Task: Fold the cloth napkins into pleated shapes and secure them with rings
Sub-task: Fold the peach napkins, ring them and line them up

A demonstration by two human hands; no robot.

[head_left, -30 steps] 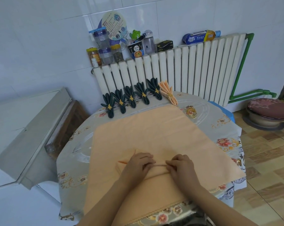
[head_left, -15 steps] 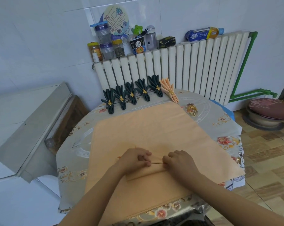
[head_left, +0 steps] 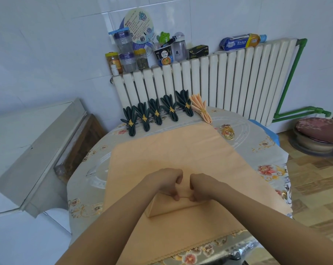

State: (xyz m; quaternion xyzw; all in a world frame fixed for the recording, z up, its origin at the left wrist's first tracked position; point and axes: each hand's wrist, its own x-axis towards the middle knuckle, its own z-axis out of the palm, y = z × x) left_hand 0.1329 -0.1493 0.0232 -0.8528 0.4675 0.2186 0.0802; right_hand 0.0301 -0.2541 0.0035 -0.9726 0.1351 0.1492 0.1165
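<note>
A peach cloth napkin (head_left: 173,148) lies spread over the round table, its near part gathered into a narrow pleated band (head_left: 167,208). My left hand (head_left: 166,180) and my right hand (head_left: 202,186) sit side by side on that band, fingers curled, each pinching the folded layers. Several dark green pleated napkins (head_left: 158,113) with gold rings lie in a row at the table's far edge, and one peach pleated napkin (head_left: 201,109) with a ring lies at the row's right end. A small pile of loose gold rings (head_left: 228,132) lies right of the cloth.
The table (head_left: 85,188) has a grey floral cover. A white radiator (head_left: 228,81) stands behind it, with jars, bottles and packets on top. A grey cabinet (head_left: 28,153) stands close on the left. A cushioned stool (head_left: 318,136) sits on the floor at right.
Both hands have drawn closer together and nearer to me on the cloth, and the folded band under them has grown thicker.
</note>
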